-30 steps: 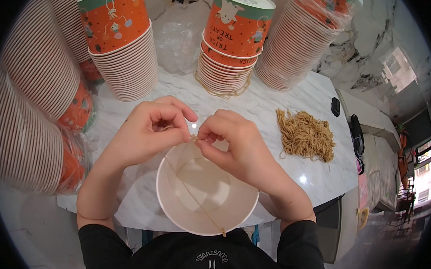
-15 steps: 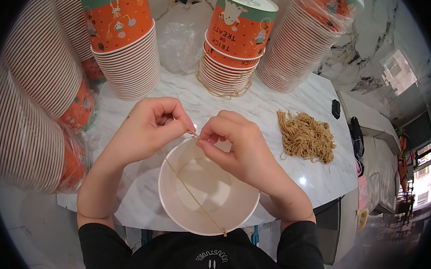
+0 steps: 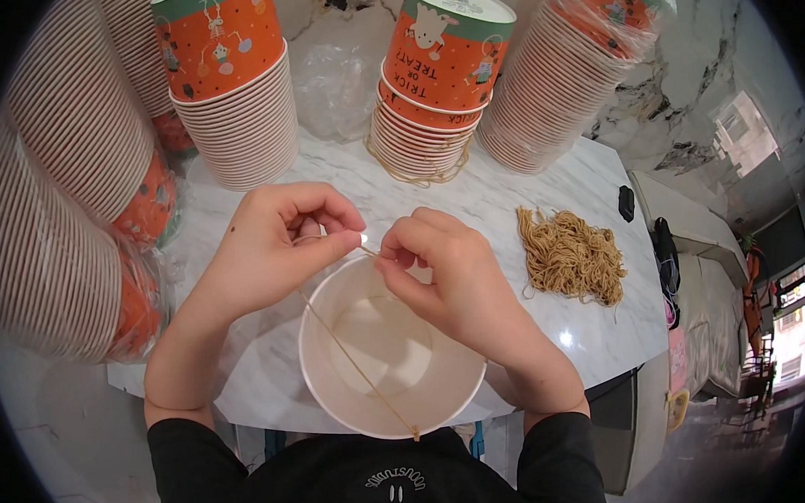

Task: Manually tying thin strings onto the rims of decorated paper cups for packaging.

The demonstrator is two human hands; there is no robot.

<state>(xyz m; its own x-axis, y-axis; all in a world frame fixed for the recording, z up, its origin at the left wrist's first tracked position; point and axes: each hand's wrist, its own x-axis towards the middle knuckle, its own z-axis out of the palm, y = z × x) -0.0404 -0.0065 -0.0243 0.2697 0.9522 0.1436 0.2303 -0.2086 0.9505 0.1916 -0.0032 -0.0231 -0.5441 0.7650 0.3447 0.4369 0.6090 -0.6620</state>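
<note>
A white paper bucket [image 3: 389, 342] stands at the table's front edge, its mouth facing up toward me. Tan cord [image 3: 360, 370] stretches across that mouth from a knot at the near rim toward my hands. Above the far rim, my left hand [image 3: 289, 236] pinches the cord between thumb and forefinger. Just to its right, my right hand [image 3: 443, 263] pinches the same cord, its other fingers curled. A short taut piece shows between the two pinches. The cord's end and the far rim behind my right fingers are partly hidden.
A heap of tan cords [image 3: 573, 258] lies on the marble table [image 3: 477, 210] at right. Behind stand an orange-topped bucket stack [image 3: 233, 106], another with cords around its base [image 3: 424, 134], and a plastic-wrapped stack [image 3: 557, 87]. More wrapped stacks [image 3: 48, 242] crowd the left.
My hands have drawn slightly apart, and the cord between them now shows as a short straight piece. The bucket has barely shifted.
</note>
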